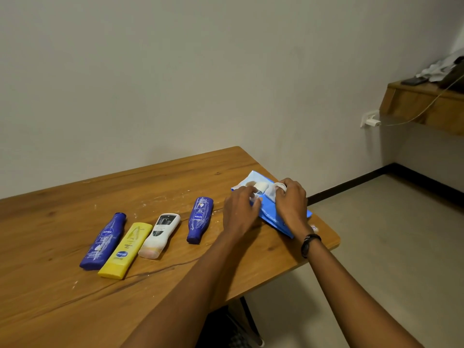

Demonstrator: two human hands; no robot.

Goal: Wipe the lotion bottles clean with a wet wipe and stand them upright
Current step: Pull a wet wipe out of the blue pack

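Four lotion bottles are laid flat in a row on a wooden surface (175, 187): a blue bottle (103, 243), a yellow bottle (125, 251), a white bottle (160, 234) and a second blue bottle (200, 219), each at three o'clock of the one before. At three o'clock of the last, a blue wipe pack (275, 218) is held by the left grip (239, 212), fingers curled on its edge. A white wet wipe (271, 193) at the pack's opening is pinched by the right grip (291, 202).
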